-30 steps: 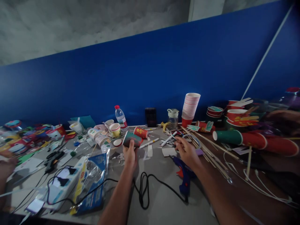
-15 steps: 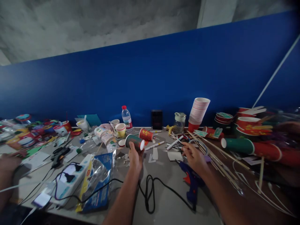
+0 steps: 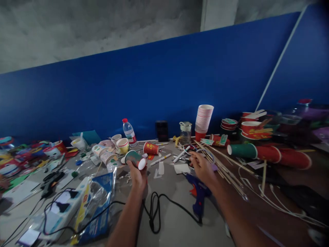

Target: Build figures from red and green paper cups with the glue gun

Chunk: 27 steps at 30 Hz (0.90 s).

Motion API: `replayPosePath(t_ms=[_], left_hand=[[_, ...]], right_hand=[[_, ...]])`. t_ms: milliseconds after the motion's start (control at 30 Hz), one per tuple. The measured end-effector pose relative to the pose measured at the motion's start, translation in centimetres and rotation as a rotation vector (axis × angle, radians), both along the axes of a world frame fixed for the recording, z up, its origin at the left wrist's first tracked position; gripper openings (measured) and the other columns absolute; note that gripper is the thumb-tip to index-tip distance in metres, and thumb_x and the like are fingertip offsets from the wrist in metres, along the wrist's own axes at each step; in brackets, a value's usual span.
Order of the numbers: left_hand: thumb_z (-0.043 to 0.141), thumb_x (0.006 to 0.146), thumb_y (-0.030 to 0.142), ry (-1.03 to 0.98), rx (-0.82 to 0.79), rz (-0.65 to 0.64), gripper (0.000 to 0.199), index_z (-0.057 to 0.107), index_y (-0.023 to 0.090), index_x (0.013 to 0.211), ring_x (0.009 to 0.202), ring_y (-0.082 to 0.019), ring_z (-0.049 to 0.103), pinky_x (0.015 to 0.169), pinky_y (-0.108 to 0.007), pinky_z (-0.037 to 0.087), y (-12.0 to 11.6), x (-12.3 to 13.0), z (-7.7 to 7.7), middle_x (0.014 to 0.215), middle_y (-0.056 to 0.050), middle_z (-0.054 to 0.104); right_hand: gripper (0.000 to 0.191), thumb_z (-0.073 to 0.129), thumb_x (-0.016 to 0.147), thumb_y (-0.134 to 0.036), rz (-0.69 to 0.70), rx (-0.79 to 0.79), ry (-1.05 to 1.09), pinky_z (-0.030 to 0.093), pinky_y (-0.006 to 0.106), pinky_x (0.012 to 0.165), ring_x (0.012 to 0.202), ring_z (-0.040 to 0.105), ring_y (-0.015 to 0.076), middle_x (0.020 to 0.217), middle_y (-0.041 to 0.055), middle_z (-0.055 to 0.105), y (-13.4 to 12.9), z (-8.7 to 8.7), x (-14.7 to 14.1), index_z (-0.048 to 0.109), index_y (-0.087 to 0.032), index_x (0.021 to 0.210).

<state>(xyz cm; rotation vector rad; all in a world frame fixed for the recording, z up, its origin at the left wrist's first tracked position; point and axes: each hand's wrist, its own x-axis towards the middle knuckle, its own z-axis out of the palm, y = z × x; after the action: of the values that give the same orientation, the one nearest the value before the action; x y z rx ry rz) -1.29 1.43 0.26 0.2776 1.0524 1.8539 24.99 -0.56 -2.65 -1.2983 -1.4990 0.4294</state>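
Gripping a green cup (image 3: 133,156) around its side, the left hand (image 3: 138,178) has its fingers closed on the wall, thumb toward the viewer. The cup is held above the table (image 3: 177,228), nearer the back edge than the front, tilted sideways with its round white end toward the right. It looks like paper, so it should be very light, thin-walled and springy, easily dented by a hard pinch and perhaps a little slick where the surface is smooth. The firmest hold is likely close to the round ends; around the middle, a light, spread grip would suit best.

The right hand (image 3: 203,168) is over the table's right half, fingers bent with the tips close together, near a white card (image 3: 182,168) and the glue gun (image 3: 197,195); whether they pinch anything, I cannot tell. A red cup (image 3: 151,148) lies on its side beyond the green one, toward the back edge.
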Motion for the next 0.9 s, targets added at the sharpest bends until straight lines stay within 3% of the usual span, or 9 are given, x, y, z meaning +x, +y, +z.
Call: replayPosePath(t_ms=[200, 367, 567, 733, 900], left_hand=[[0.039, 0.090, 0.054, 0.138, -0.050, -0.021, 0.041, 0.060, 0.019, 0.094, 0.055, -0.013, 0.062, 0.053, -0.025, 0.050, 0.2, 0.6, -0.3, 0.069, 0.001, 0.063], [0.034, 0.092, 0.053, 0.233, 0.051, -0.030, 0.043, 0.062, 0.020, 0.096, 0.064, -0.012, 0.063, 0.064, -0.024, 0.053, 0.3, 1.0, -0.2, 0.080, -0.001, 0.065], [0.031, 0.090, 0.057, 0.311, -0.039, -0.035, 0.049, 0.060, 0.018, 0.102, 0.065, -0.015, 0.063, 0.067, -0.031, 0.054, 0.6, 0.7, -0.5, 0.081, -0.003, 0.064], [0.053, 0.079, 0.056, 0.707, -0.138, -0.004, 0.041, 0.062, 0.020, 0.096, 0.094, -0.025, 0.064, 0.086, -0.040, 0.051, 0.9, 0.2, -1.6, 0.093, -0.007, 0.066], [0.069, 0.066, 0.048, 0.812, 0.096, -0.156, 0.042, 0.061, 0.023, 0.098, 0.110, -0.027, 0.059, 0.103, -0.043, 0.040, 0.3, 1.0, -1.5, 0.106, -0.007, 0.067]], right_hand=[[0.028, 0.044, 0.088, -0.027, -0.004, 0.046, -0.035, 0.054, 0.031, 0.065, 0.066, 0.066, 0.0184, 0.084, 0.0082, 0.069, -0.2, 0.5, -0.2, 0.060, -0.017, 0.109], [0.028, 0.044, 0.088, -0.024, 0.004, 0.078, -0.070, 0.053, 0.031, 0.069, 0.074, 0.066, 0.0194, 0.083, 0.0083, 0.070, -0.4, 0.8, -0.5, 0.060, -0.017, 0.111], [0.027, 0.044, 0.089, -0.022, -0.005, 0.107, -0.071, 0.052, 0.031, 0.072, 0.080, 0.066, 0.0201, 0.085, 0.0083, 0.070, -0.3, 0.9, -0.3, 0.059, -0.016, 0.111], [0.026, 0.045, 0.088, -0.021, -0.015, 0.117, -0.067, 0.052, 0.031, 0.074, 0.082, 0.066, 0.0204, 0.086, 0.0079, 0.069, -0.3, 1.3, -0.5, 0.060, -0.017, 0.110], [0.028, 0.045, 0.088, -0.020, -0.025, 0.128, -0.074, 0.051, 0.032, 0.076, 0.083, 0.065, 0.0203, 0.085, 0.0069, 0.069, -0.4, 1.6, -0.3, 0.060, -0.019, 0.112]])
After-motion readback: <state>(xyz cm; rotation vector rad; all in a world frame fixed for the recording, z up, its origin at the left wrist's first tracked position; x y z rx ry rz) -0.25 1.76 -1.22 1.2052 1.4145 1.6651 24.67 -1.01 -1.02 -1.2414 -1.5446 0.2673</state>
